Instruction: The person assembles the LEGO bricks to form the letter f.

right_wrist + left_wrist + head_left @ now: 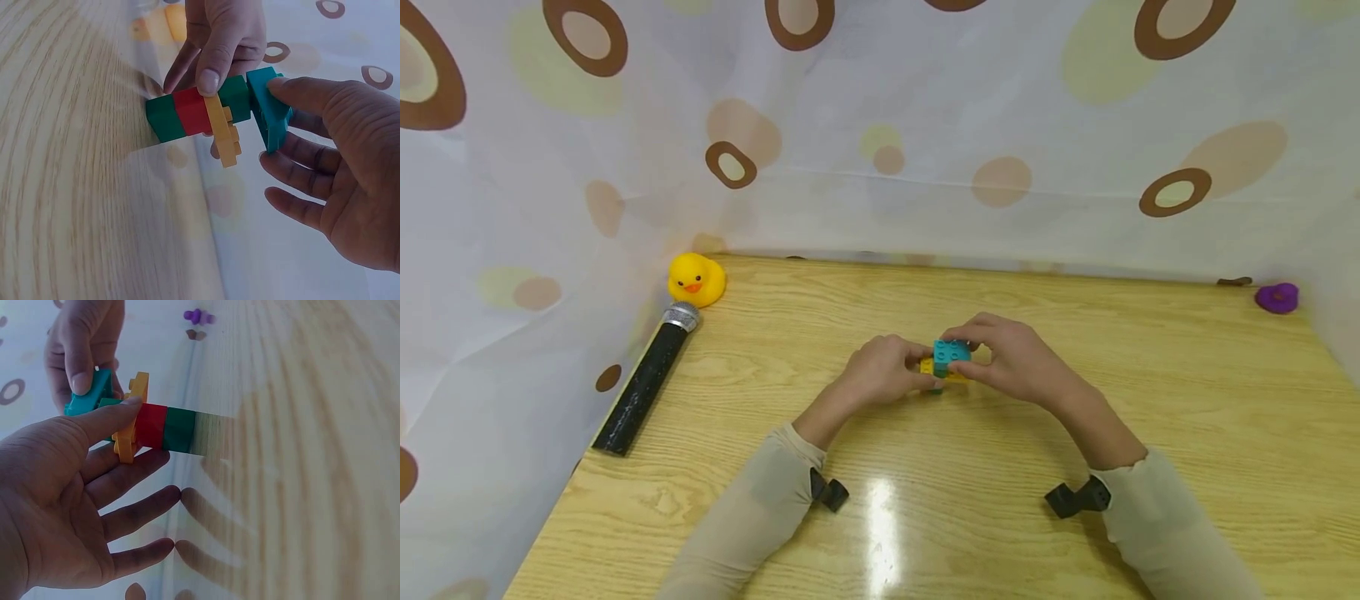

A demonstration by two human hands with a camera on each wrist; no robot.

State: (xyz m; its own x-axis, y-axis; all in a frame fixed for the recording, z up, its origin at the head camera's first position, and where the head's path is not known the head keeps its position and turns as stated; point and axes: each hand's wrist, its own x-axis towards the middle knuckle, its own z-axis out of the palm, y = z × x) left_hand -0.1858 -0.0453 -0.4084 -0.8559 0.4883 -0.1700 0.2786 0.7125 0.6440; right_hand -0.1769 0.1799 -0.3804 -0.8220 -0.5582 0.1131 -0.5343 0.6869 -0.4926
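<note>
A small tower of toy building blocks stands on the table. From the bottom it has a green block (165,119), a red block (190,111), a flat yellow plate (220,134) wider than the rest, and a second green block (236,97). My left hand (880,371) steadies the tower, thumb and index finger pinching it around the yellow plate and red block. Above the upper green block, my right hand (1018,358) pinches a teal block (950,355) with studs. That block sits slightly tilted; whether it is pressed on I cannot tell.
A yellow rubber duck (696,281) and a black microphone (647,379) with a silver head lie along the table's left edge. At the far right corner is a small purple duck (1277,298). A patterned curtain (880,217) closes off the back and sides.
</note>
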